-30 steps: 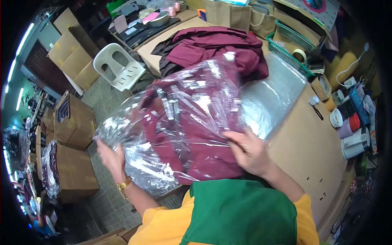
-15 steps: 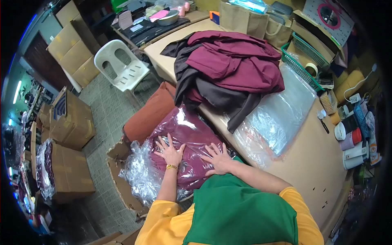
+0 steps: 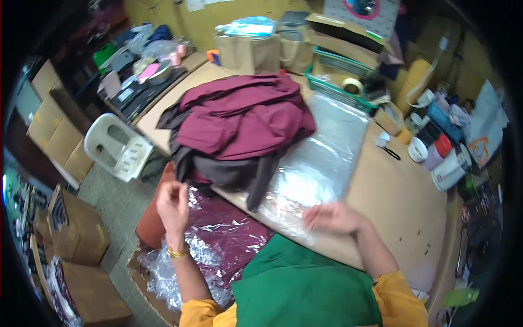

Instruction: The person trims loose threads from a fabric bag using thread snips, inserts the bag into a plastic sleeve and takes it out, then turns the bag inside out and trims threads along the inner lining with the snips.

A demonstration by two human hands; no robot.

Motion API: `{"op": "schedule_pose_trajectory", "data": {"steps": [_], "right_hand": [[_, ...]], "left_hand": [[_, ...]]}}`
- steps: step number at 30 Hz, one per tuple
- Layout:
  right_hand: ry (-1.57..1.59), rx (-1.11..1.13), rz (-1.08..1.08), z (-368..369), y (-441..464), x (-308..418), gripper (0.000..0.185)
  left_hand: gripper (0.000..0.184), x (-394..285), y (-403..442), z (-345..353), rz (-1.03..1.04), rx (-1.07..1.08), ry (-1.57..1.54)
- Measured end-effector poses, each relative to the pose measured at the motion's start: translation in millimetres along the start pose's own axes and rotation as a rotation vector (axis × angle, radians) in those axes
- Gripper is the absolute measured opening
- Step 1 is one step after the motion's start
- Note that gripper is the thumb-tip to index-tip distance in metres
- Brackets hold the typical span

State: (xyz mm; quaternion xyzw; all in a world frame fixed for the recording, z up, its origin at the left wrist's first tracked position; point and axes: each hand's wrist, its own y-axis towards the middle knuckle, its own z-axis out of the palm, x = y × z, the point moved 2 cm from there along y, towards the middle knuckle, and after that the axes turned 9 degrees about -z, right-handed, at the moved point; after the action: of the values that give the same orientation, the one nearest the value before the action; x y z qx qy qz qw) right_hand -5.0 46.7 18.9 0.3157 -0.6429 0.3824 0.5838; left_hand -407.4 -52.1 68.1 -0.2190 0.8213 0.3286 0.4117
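Note:
My left hand (image 3: 173, 208) is raised over the left side of a maroon garment in clear plastic (image 3: 223, 234), its fingers loosely bent and nothing visible in them. The wrapped garment lies in an open cardboard box (image 3: 135, 272), beside crumpled clear plastic (image 3: 163, 278). Blurred by motion, my right hand (image 3: 333, 217) hovers near the front end of a stack of flat clear plastic bags (image 3: 321, 158) on the table, fingers loosely extended. Beyond both hands, a heap of maroon and dark grey garments (image 3: 239, 120) rests on the table.
A reddish-brown roll (image 3: 150, 218) leans by the box. To the left are a white plastic chair (image 3: 120, 147) and cardboard boxes (image 3: 81, 223). A green basket (image 3: 338, 92) holding a tape roll stands at the back; cups (image 3: 418, 150) line the table's right side.
Both hands have lifted off the wrapped garment. The right one has swung right, over the table by the plastic bags; the left has risen with its fingers bent. The view has turned right.

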Motion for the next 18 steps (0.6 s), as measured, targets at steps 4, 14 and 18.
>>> {"op": "schedule_pose_trajectory", "data": {"steps": [4, 14, 18], "right_hand": [[-1.048, -0.956, -0.033, -165, -66, -40, 0.033], [-1.296, -1.213, 0.407, -250, -118, -69, 0.060], [-1.377, -1.255, 0.379, -245, -122, -64, 0.041]], "left_hand": [[0.035, -87, 65, 64, 0.553, -0.043, 0.215], [0.048, -113, 181, 161, 0.659, -0.359, 0.442], [0.038, -100, 223, 187, 0.358, 0.059, 0.870]]}}
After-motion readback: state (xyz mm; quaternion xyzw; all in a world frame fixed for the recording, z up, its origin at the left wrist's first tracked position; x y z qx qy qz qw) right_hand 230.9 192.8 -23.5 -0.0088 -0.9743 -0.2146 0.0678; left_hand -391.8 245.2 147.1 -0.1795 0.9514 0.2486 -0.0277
